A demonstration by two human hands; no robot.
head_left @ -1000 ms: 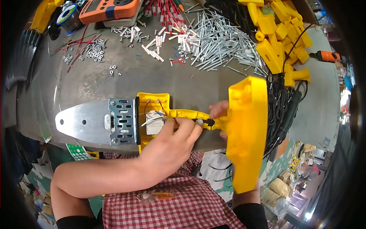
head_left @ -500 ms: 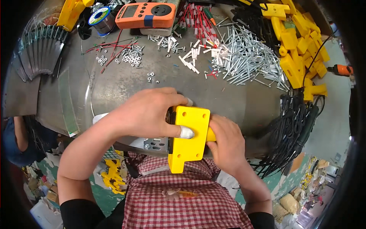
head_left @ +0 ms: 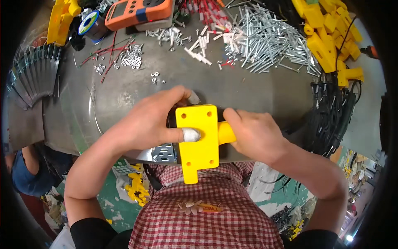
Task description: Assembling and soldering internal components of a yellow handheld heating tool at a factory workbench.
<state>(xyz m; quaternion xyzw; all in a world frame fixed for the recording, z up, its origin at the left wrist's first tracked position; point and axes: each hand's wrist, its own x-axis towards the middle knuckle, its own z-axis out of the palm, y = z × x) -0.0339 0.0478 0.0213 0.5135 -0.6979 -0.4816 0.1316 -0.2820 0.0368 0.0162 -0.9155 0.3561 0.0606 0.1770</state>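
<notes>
Between my two hands is a yellow plastic housing (head_left: 199, 153), a flat block with holes near its corners, a narrow tab at the near end and a round handle on its right. My left hand (head_left: 157, 118) grips the block from the left, its white-wrapped thumb lying on top and a wrapped fingertip at the far side. The fingers of my right hand (head_left: 257, 135) are wrapped round the yellow handle. A slotted metal plate (head_left: 164, 153) shows at the table edge beneath my left hand; whether it touches the housing I cannot tell.
Long screws (head_left: 269, 41) are heaped at the far right, beside yellow housings (head_left: 323, 50) and black cables (head_left: 329, 112). Loose nuts (head_left: 132, 58), an orange multimeter (head_left: 139, 12) and a solder spool (head_left: 92, 25) lie far left. Metal strips (head_left: 35, 72) fan out at the left edge.
My right hand has moved right along the handle, its elbow swinging outward, so more of the handle shows. The housing has shifted slightly left and away from me. The view has shifted too.
</notes>
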